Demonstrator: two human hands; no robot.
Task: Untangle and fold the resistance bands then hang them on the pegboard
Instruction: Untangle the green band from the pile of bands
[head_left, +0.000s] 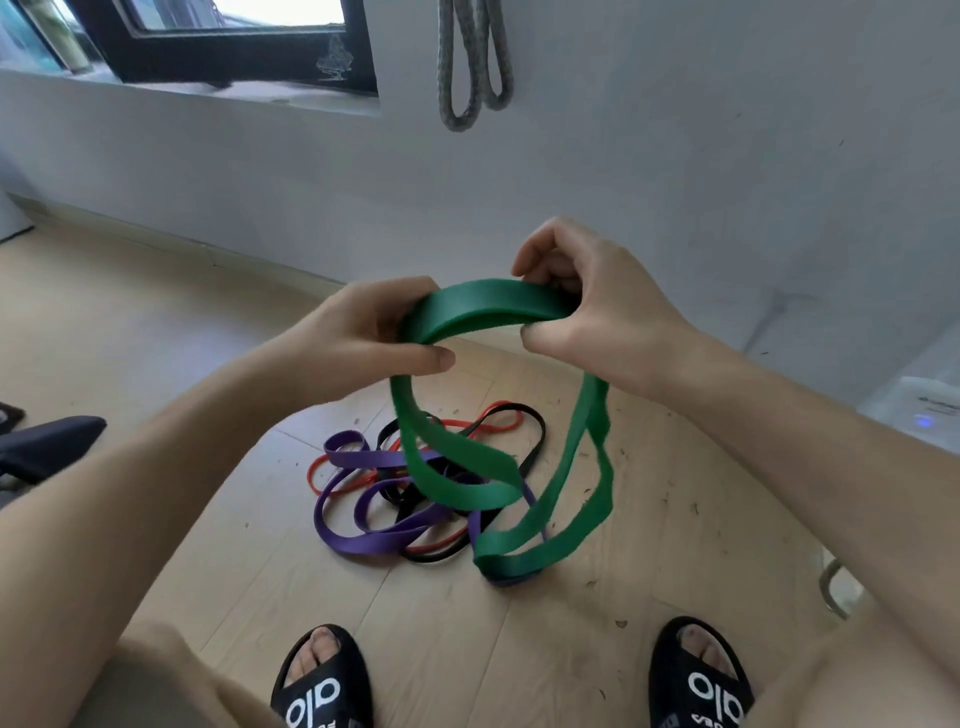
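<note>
A wide green resistance band (488, 306) is held up in front of me by both hands. My left hand (363, 338) pinches its left bend and my right hand (587, 306) grips its right end. Its long loops hang down and twist, the lowest part reaching the floor. Below lies a tangled pile: a purple band (363, 543), a thin red band (332, 480) and a black band (537, 441). A grey braided band (470, 67) hangs folded on the wall above. No pegboard shows in view.
The floor is light wood with scattered specks of debris. My feet in black slides (322, 680) stand near the bottom edge. A dark window frame (234, 47) sits upper left, a white device with a blue light (922, 415) at right, and a dark object (41, 447) at left.
</note>
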